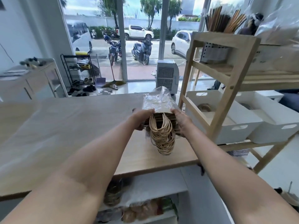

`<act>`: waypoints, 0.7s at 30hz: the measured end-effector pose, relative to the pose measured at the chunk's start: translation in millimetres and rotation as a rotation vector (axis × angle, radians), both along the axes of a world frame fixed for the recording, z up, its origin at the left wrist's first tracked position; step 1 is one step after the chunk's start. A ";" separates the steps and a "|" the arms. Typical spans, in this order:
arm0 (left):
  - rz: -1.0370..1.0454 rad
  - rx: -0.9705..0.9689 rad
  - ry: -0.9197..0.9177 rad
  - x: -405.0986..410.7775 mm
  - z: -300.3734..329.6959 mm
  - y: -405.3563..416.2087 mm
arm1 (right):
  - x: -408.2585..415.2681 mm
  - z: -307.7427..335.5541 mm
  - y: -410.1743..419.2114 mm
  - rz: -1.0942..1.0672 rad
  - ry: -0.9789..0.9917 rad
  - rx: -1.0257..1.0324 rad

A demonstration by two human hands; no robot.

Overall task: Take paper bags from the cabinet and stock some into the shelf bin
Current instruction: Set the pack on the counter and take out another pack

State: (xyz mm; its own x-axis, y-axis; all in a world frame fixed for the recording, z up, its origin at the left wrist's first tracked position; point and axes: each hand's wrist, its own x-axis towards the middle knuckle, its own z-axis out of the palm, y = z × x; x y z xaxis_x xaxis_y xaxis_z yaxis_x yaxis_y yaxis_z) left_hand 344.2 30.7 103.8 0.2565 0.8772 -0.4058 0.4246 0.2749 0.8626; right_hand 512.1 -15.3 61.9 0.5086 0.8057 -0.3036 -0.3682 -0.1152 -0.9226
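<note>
A thick stack of brown paper bags (161, 133) with twisted rope handles hangs over the wooden counter, its far end still in clear plastic wrap (157, 99). My left hand (142, 118) grips the stack's left side and my right hand (182, 121) grips its right side. The handles droop toward me. To the right, a white shelf bin (233, 125) sits on the lower level of the wooden shelf (226, 88), with pale items inside. Below the counter the open cabinet (145, 196) shows more rope-handled bags and wrapped packs.
The wooden counter (72, 126) spreads to the left. A second white bin (275, 120) stands beside the first. The upper shelf holds a grey metal holder with sticks (215, 52). A white air cooler (167, 76) stands behind the counter, before the glass front.
</note>
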 end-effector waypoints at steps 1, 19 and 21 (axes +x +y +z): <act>0.007 0.000 -0.005 1.9 -2.1 10.3 | -1.4 3.6 7.2 0.006 -0.016 -0.004; 0.144 -0.016 0.029 32.2 -42.4 199.2 | 19.8 -23.6 192.1 0.075 -0.041 -0.136; 0.108 -0.019 0.046 33.8 -45.1 209.4 | 28.3 -35.2 203.9 0.088 -0.056 -0.156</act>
